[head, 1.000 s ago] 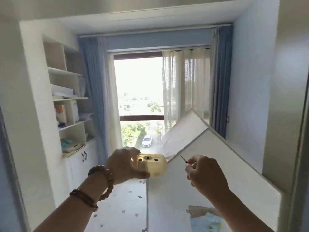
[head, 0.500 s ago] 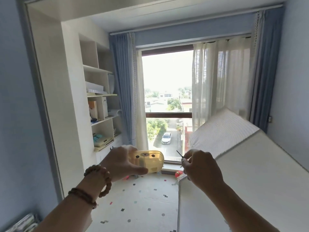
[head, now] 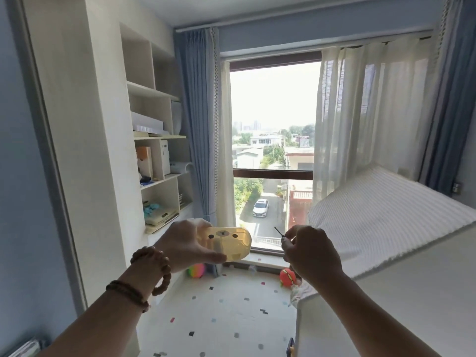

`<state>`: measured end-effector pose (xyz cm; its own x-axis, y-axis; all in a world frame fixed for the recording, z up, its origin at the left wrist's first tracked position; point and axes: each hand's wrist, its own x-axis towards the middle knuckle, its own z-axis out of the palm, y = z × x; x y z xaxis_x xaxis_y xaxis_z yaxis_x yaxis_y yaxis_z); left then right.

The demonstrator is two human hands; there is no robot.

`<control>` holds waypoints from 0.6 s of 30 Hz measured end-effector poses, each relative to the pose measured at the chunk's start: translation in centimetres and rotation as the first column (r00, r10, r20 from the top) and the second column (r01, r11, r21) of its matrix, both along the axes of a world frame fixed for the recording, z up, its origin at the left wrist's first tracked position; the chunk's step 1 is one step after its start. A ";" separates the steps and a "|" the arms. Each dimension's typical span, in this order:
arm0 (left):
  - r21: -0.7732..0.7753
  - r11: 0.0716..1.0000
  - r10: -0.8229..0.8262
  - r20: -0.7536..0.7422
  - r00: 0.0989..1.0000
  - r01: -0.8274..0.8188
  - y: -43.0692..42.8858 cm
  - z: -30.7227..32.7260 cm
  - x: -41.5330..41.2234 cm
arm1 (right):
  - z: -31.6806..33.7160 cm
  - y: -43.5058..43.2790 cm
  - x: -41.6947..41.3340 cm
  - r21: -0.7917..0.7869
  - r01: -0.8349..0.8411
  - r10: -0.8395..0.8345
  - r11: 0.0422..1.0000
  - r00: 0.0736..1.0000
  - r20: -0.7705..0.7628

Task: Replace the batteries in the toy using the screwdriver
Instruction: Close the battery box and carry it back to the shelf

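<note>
1. Far left: built-in white shelving unit [head: 159, 161] against the wall, its compartments holding boxes, papers and folded items.
2. Left forearm raised into view, with 2 brown wooden bead bracelets [head: 144, 276] on the wrist.
3. Left hand [head: 185, 243] closed around 1 end of the translucent yellow plastic toy with a bear face [head: 226, 243] — thumb along the underside, fingers wrapped behind. The toy is held in the air in front of the window, lying roughly level, face side towards the camera.
4. Centre background: tall window [head: 273, 155] flanked by blue curtains [head: 198, 124] and sheer white curtains; a white car [head: 260, 207] is visible on the street below.
5. Floor beneath: white mat with small coloured flecks [head: 221, 313]; a multicoloured ball [head: 196, 270] and a red ball [head: 288, 277] lie near the window sill.
6. Thin dark metal screwdriver [head: 279, 231] — only the shaft tip shows, angled up and left towards the toy, near it but apart from it.
7. Right hand [head: 311, 249] curled shut, thumb and fingertips pinching the screwdriver; its handle is hidden inside the grip.
8. Right: white bed [head: 399, 292] with a ribbed white cover at its far end.
</note>
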<state>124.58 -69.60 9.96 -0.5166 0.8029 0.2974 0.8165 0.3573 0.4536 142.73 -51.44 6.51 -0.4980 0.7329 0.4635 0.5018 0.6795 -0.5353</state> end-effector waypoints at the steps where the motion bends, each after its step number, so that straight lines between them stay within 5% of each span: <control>1: 0.009 1.000 0.010 -0.002 1.000 -0.010 0.9 0.2 -1.2 | 0.0 1.2 -1.3 -0.006 -0.006 0.006 1.000 1.000 -0.002; 18: 0.036 0.995 0.093 0.043 0.995 -0.094 15.7 -0.9 -24.2 | -1.5 17.3 -25.9 -0.087 -0.099 0.099 0.991 0.995 0.000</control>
<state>100.42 -53.94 9.03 -0.6012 0.7391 0.3038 0.7607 0.4129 0.5008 116.84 -34.13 5.01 -0.5720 0.7171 0.3982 0.4367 0.6772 -0.5922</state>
